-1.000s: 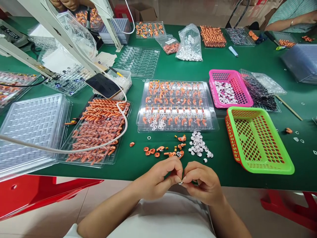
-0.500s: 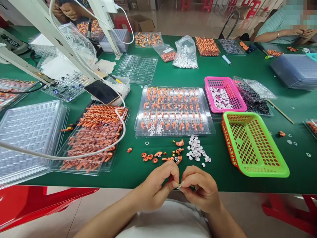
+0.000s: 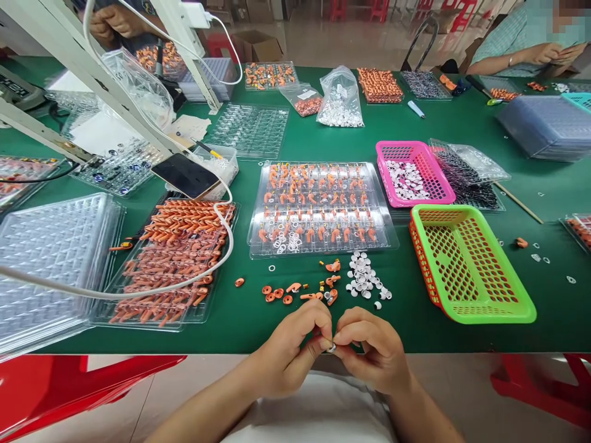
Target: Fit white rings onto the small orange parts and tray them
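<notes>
My left hand and my right hand meet at the table's front edge, fingertips pinched together on a small white piece that is mostly hidden between them. Just beyond my fingers lie loose orange parts and tiny yellow bits. A pile of white discs sits a little to the right of these. Behind them is a clear tray with rows of orange curved parts and a cluster of white rings on its lower left.
A green basket stands at right, a pink basket behind it. Trays of orange parts, a phone, a white cable and a metal frame are at left. Other people's hands work across the table.
The view has shifted slightly, so the table's items sit a little further left. Both my hands stay pinched together, and the small piece between my fingertips looks slightly turned.
</notes>
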